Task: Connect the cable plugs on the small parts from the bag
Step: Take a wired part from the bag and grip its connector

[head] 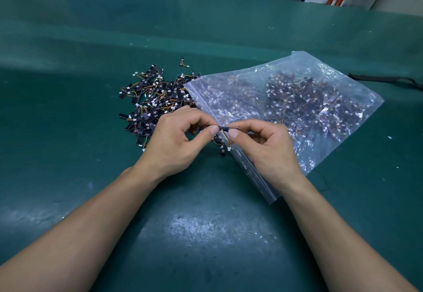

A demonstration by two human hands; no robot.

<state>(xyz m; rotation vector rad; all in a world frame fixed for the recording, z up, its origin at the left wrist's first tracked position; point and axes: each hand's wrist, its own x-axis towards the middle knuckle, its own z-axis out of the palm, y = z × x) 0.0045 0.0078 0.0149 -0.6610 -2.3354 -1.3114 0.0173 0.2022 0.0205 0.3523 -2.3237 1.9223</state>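
As one reads from frame left, the green worktop (pixel 68 113) first bears a loose pile of small parts (pixel 148 99), centre-left: black strips w/ orange/yellow wires and white plugs, spilled just beside the bag mouth. Can't tell at this res whether those are plugged yet.

Next over, the left hand (pixel 176 140), mid-frame, has thumb + forefinger pinching the left end of one black strip (pixel 225 128), other fingers loosely curled. The strip lies roughly level btwn both hands, above the bag's zip edge. Its wires drop from the underside and end in a white plug (pixel 229 148), hanging free, not seated in anything. The right hand (pixel 267 147) pinches the strip's right end, same thumb-forefinger grip. Right of that, the clear zip bag (pixel 309 108) lies flat, centre-right, w/ many more parts inside.

Step in hand, as I read it: get the plug into its socket. To do it well:
- Keep the left pinch firm as the anchor.
- Let the right hand go down the wire and take the plug by its body, not the leads. They look thin and prob. pull out if tugged.
- Check plug orientation vs socket first; the socket is too small to see here.
- Push straight, no twist, till flush.
- Set the finished piece apart from undone ones so they don't mix.
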